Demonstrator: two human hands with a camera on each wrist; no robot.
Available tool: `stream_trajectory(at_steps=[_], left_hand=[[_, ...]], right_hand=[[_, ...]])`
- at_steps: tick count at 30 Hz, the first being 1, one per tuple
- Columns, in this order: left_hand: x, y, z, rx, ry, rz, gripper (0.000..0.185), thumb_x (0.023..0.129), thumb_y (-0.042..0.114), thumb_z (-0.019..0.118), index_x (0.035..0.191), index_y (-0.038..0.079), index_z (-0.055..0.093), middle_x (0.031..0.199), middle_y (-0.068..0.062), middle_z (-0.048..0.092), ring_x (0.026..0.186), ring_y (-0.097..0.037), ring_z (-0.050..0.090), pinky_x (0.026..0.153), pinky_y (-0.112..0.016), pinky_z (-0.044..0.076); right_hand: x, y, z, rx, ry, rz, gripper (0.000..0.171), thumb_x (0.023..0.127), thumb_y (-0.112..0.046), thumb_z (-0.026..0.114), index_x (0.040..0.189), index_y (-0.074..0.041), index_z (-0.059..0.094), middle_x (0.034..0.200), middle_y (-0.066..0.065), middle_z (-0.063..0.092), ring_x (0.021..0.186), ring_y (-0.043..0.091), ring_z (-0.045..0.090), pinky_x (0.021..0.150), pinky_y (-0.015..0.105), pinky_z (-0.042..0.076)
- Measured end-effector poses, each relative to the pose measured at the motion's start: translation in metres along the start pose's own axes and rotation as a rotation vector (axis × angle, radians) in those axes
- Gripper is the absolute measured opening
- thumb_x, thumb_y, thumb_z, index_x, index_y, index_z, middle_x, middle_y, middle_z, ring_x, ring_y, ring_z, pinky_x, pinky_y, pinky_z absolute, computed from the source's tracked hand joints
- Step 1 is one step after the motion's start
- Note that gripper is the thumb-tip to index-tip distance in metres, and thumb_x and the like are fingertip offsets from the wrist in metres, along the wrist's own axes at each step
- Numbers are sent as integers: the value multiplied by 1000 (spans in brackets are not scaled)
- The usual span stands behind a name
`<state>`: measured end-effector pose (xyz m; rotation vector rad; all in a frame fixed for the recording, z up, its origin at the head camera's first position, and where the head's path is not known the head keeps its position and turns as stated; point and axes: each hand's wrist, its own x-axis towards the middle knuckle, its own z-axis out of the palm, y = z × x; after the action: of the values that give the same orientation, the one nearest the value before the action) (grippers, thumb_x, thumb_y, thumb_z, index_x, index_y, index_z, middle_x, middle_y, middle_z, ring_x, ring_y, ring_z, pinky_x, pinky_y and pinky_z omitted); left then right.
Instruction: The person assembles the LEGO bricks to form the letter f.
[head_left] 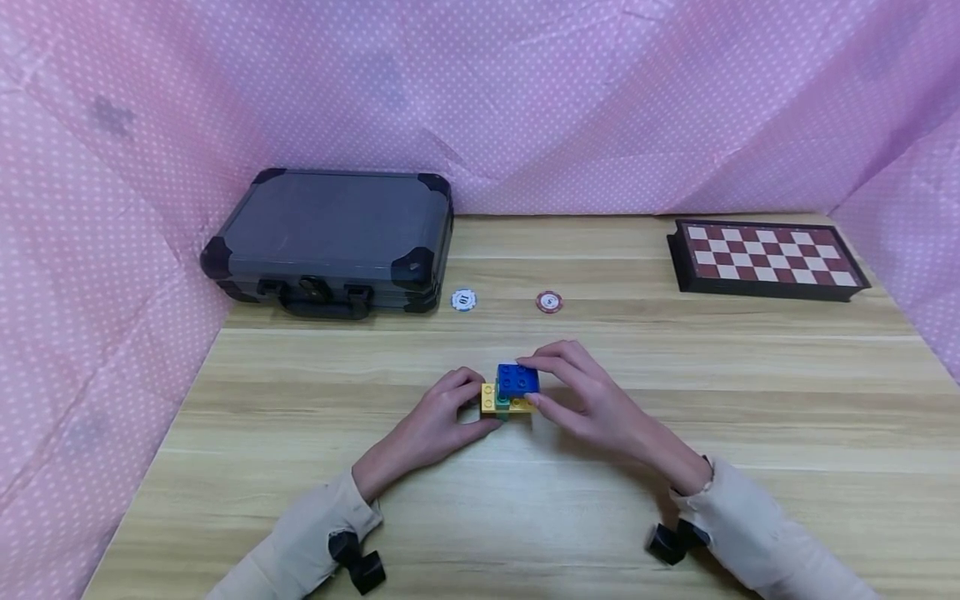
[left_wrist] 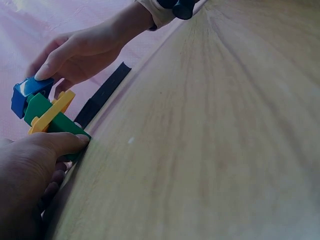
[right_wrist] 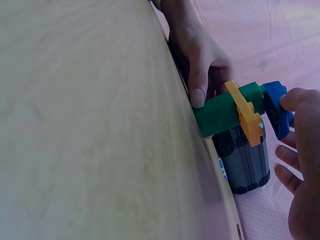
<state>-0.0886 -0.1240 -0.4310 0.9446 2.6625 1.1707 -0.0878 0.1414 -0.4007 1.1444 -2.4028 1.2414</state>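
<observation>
Wooden table (head_left: 675,517), walled by pink dotted cloth (head_left: 600,100). Grey case (head_left: 330,237) at back left, lid closed. Block stack (head_left: 509,393) at table centre: left hand (head_left: 442,421) grips base; right hand (head_left: 592,400) pinches blue block (head_left: 517,379) on top.

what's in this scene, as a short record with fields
left hand: left hand holds the green block at the base of the block stack
right hand: right hand pinches the blue block on top
stack: blue over a yellow plate over green, standing on the wooden table
behind: grey case, white chip, red chip
far right: checkerboard
</observation>
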Motion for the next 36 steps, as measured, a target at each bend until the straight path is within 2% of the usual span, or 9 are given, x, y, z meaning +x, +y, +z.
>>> stream_trajectory(at_steps=[3, 13, 16, 19, 24, 30, 36], left_hand=[[0, 0, 0, 1, -1, 4, 32, 90, 19, 84, 116, 6, 73, 118, -3, 60, 104, -15, 56, 88, -34, 54], [0, -1, 0, -9, 1, 9, 30, 89, 18, 84, 114, 6, 73, 117, -1, 60, 103, -15, 56, 88, -34, 53], [0, -1, 0, -8, 2, 8, 30, 89, 18, 84, 114, 6, 73, 117, -1, 60, 103, -15, 56, 88, -33, 53], [0, -1, 0, -3, 0, 7, 31, 90, 19, 84, 115, 6, 73, 117, -2, 60, 104, -15, 56, 88, -34, 53], [0, 0, 0, -1, -4, 1, 33, 90, 19, 84, 118, 6, 73, 118, -2, 60, 105, -15, 56, 89, -34, 54], [1, 0, 0, 1, -8, -7, 33, 90, 19, 84, 118, 6, 73, 119, -2, 60, 106, -16, 56, 90, -34, 54], [1, -1, 0, -1, -10, -11, 33, 90, 19, 84, 118, 5, 73, 119, -3, 60, 107, -16, 56, 91, -35, 54]], right_hand=[[0, 0, -1, -5, -14, -11, 41, 101, -25, 70, 138, -8, 63, 133, 6, 59, 124, 21, 54, 104, 32, 46], [2, -3, -5, -54, -44, -57, 44, 97, -18, 74, 138, -8, 62, 131, 3, 63, 120, 20, 56, 101, 33, 49], [3, -5, -6, -75, -54, -75, 42, 98, -21, 73, 138, -8, 63, 130, 3, 64, 119, 19, 56, 100, 32, 49], [5, -6, -7, -93, -64, -98, 41, 104, -31, 65, 136, -6, 64, 128, 3, 64, 117, 18, 56, 97, 31, 50], [10, -6, -11, -149, -75, -158, 47, 108, -41, 52, 133, -4, 66, 124, 3, 65, 112, 17, 57, 93, 32, 51], [12, -4, -13, -184, -74, -220, 44, 109, -37, 52, 131, -2, 67, 122, 7, 66, 107, 20, 58, 86, 38, 55], [15, -6, -15, -208, -94, -228, 42, 108, -33, 54, 132, -1, 67, 120, 8, 67, 105, 20, 58, 83, 37, 56]])
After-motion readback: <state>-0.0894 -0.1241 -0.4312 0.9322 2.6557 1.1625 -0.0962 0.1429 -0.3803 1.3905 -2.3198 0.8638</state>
